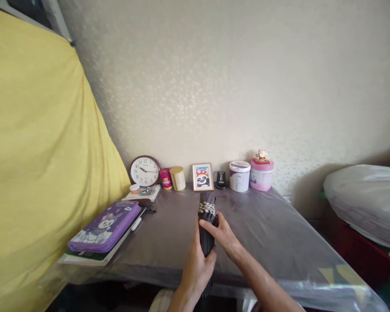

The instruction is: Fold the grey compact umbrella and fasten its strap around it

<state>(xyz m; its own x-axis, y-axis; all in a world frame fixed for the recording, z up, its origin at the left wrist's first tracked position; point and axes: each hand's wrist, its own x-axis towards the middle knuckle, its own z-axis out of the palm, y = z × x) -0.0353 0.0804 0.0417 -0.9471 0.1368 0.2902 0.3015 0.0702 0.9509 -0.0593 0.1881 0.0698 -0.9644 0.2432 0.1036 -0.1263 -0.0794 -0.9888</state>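
Note:
A folded dark umbrella point(207, 216) with a pale patterned band near its tip is held above the near part of the grey table point(266, 229), tip pointing away from me. My left hand point(197, 265) is wrapped round its lower shaft. My right hand point(223, 236) grips the folded canopy just below the patterned band, fingers curled over it. The handle end is hidden below my left hand.
Along the wall stand a round clock point(145, 170), a red can point(165, 178), a gold tin point(178, 178), a framed panda picture point(203, 177), a white tub point(239, 175) and a pink tub point(261, 173). A purple case point(105, 225) lies left on a book. Yellow cloth point(38, 164) hangs left; a plastic-wrapped bundle point(364, 199) lies right.

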